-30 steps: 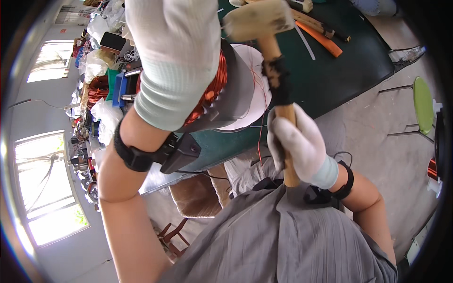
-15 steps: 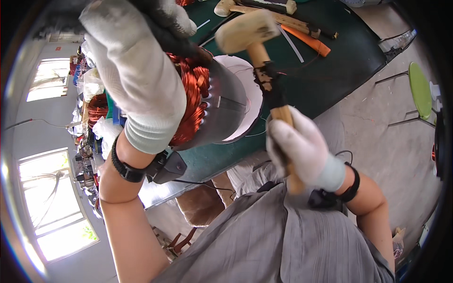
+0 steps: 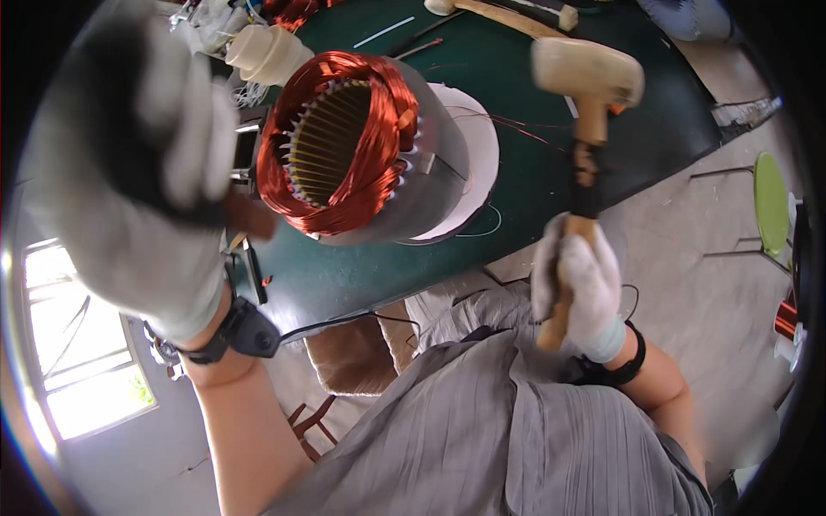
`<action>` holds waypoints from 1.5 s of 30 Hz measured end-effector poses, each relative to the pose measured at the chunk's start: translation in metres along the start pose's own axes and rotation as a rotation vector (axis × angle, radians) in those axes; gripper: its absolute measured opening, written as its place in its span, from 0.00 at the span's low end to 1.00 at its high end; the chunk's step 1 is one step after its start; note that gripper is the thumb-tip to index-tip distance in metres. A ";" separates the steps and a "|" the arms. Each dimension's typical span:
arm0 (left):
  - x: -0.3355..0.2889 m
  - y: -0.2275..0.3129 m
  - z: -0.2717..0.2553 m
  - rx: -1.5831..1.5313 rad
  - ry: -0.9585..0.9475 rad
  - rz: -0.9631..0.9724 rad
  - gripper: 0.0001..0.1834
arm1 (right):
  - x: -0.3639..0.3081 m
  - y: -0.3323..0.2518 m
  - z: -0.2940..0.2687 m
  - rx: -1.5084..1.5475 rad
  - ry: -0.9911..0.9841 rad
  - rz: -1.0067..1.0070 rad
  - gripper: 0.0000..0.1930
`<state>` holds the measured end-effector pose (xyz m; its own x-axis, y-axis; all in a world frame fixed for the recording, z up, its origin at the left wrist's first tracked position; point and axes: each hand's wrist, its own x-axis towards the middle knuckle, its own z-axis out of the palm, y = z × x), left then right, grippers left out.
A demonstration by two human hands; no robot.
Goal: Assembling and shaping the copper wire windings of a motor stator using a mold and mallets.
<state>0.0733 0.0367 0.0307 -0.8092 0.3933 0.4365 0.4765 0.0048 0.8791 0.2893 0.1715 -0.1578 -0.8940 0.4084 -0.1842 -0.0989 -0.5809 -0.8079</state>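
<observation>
Since half a second ago the left hand (image 3: 138, 181), in its white work glove with a dark patch, has lifted off the coil and swung close to the camera, filling the upper left of the frame, and the pale-headed mallet with a wooden handle (image 3: 588, 77) has drawn away to the upper right.

The grey metal stator ringed with copper-coloured wire windings (image 3: 370, 150) lies on its side at the top centre, resting on a white round pad (image 3: 477, 150) on the dark green tabletop (image 3: 516, 189), its open bore facing the left.

Risks, as I judge them: a swing from this height could land off the windings' crown and nick the thin wire or its coating. The stator, unsteadied now, might roll on the pad under a glancing blow. Loose copper strands trailing by the pad could snag the mallet.

The right hand (image 3: 575, 288), white-gloved, at centre right, has its fingers wrapped fully round the lower handle. The left hand is blurred. Its fingers seem loosely curled round something small and reddish-brown at its lower edge, though I cannot tell for certain.
</observation>
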 end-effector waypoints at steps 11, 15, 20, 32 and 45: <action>-0.065 -0.033 -0.036 0.987 -0.440 0.227 0.27 | 0.001 0.007 -0.003 0.087 -0.049 0.170 0.12; -0.069 -0.035 -0.025 1.135 -0.480 0.511 0.25 | -0.001 0.006 -0.002 0.047 -0.035 0.145 0.11; -0.074 -0.021 0.021 1.279 -0.370 0.475 0.19 | -0.002 0.005 0.001 0.084 0.010 0.134 0.09; 0.029 -0.004 0.003 -0.552 -0.612 -0.142 0.32 | -0.013 0.002 0.009 -0.044 -0.088 0.137 0.08; 0.021 -0.039 0.089 -0.608 -0.618 0.191 0.38 | -0.018 0.011 0.017 0.015 -0.016 0.131 0.06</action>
<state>0.0686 0.1264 -0.0113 -0.3203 0.7643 0.5597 0.1774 -0.5320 0.8280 0.2971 0.1458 -0.1544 -0.9067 0.3168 -0.2783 0.0128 -0.6391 -0.7690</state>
